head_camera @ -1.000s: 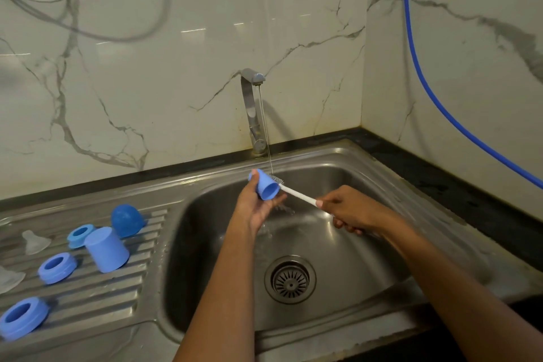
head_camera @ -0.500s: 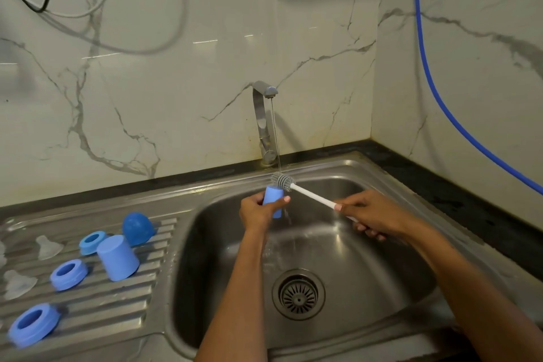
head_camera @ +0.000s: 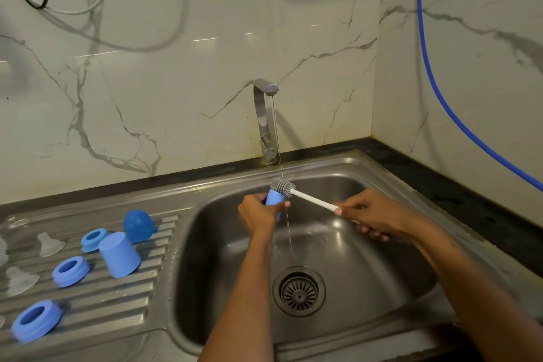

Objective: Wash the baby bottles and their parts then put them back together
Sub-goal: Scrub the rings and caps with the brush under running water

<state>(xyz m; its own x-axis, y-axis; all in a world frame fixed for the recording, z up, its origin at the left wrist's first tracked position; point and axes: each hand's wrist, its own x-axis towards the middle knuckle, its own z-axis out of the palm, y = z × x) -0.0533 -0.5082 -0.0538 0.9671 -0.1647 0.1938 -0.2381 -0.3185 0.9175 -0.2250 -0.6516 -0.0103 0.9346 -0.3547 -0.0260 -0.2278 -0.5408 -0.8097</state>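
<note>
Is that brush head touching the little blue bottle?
Touching: the head view shows the brush head resting against the top rim of the blue bottle.

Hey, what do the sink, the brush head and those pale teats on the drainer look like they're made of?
Sink: brushed stainless steel, judging by its grey sheen and soft reflections. Brush head: grey stubby bristles, probably silicone or rubber. Teats: translucent and milky, likely silicone.

We see our two bare forearms, with no sleeve reaching into view. Our left hand (head_camera: 258,213) and right hand (head_camera: 374,213) wear no gloves. Nothing is worn on either wrist.
</note>
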